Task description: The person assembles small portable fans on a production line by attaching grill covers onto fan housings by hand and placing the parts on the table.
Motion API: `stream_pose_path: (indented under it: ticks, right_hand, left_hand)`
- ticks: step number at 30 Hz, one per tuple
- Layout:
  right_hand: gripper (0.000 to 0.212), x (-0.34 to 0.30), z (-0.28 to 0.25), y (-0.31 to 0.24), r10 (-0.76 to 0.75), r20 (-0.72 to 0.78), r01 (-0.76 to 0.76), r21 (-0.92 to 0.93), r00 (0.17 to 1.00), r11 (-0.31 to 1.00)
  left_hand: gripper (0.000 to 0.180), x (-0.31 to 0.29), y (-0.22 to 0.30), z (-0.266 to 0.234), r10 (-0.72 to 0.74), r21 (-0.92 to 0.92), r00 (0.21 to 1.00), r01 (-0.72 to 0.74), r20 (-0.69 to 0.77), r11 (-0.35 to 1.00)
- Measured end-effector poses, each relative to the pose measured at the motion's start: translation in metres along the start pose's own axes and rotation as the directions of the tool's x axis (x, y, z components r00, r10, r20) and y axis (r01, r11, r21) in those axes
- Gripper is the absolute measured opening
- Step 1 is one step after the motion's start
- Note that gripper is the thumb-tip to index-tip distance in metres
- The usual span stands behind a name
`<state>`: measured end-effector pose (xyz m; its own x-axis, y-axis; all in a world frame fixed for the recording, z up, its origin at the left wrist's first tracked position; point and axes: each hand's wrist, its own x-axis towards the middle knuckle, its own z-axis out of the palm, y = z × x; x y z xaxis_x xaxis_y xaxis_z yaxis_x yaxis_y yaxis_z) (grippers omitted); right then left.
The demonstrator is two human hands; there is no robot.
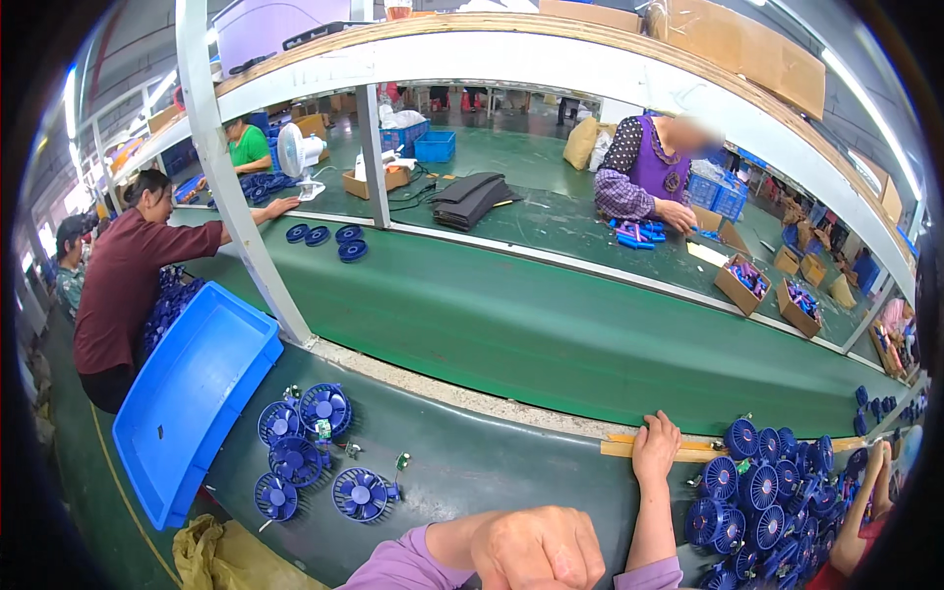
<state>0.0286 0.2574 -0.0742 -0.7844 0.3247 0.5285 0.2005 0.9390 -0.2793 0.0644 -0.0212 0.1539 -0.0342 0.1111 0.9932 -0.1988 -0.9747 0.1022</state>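
My left hand (pixel 539 549) is raised close to the camera at the bottom middle, curled into a fist with its knuckles showing. Whatever it may hold is hidden. My right hand (pixel 656 447) rests at the far edge of the bench, fingers laid over a yellowish strip (pixel 618 448), with no object visible in it. To its right, a pile of dark blue round fan heads (pixel 762 492) covers the bench. Left of my hands lie several blue fan units (pixel 362 494) with open cages, exposed blades and small green circuit boards (pixel 324 429) on wires.
A tilted blue tray (pixel 197 393) stands at the left. Beyond the bench runs a green conveyor belt (pixel 551 329) carrying blue rings (pixel 351 251). Across it, a person in purple (pixel 644 172) handles blue parts; another in maroon (pixel 147 275) reaches over the belt. A metal post (pixel 231 167) rises nearby.
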Motion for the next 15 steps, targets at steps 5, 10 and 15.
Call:
stream_pose_path:
  ticks: [5,10,15]
  right_hand:
    - [0.026,0.001,-0.001,-0.005,0.007,0.005,-0.007,0.008,1.0,1.0]
    - [0.025,0.001,-0.001,-0.004,0.011,-0.003,-0.01,0.015,1.0,1.0]
    - [0.025,0.0,0.002,-0.003,0.007,-0.02,-0.007,0.01,1.0,1.0]
  left_hand:
    - [0.037,0.001,0.0,-0.001,-0.029,0.011,0.999,0.029,-0.014,1.0]
    - [0.037,-0.005,-0.006,-0.003,-0.11,-0.006,0.994,0.11,-0.002,0.994]
    - [0.038,-0.006,-0.006,-0.004,-0.15,0.004,0.988,0.15,-0.022,0.989]
